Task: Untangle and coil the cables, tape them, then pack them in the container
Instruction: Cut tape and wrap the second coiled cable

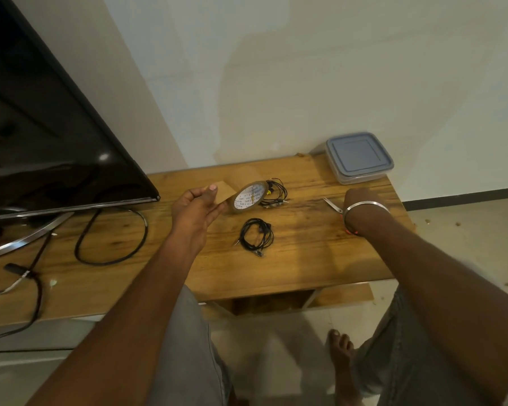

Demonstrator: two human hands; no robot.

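Note:
A roll of brown tape (247,197) hangs just above the wooden table (305,253), and my left hand (195,208) pinches the strip pulled off it to the left. A coiled black cable (256,236) lies on the table below the roll. A second tangled bundle of cable with yellow parts (274,193) lies right behind the roll. My right hand (361,199) is over the table's right side, back up, its fingers hidden. Metal scissors (332,205) poke out to the left of its wrist. The container (359,159), with its blue-grey lid on, stands at the back right corner.
A black TV (41,127) on a metal stand fills the table's left end. Thick black power cables (112,238) loop beside it. The table's right edge drops to a tiled floor, and my knees and a bare foot are below the front edge.

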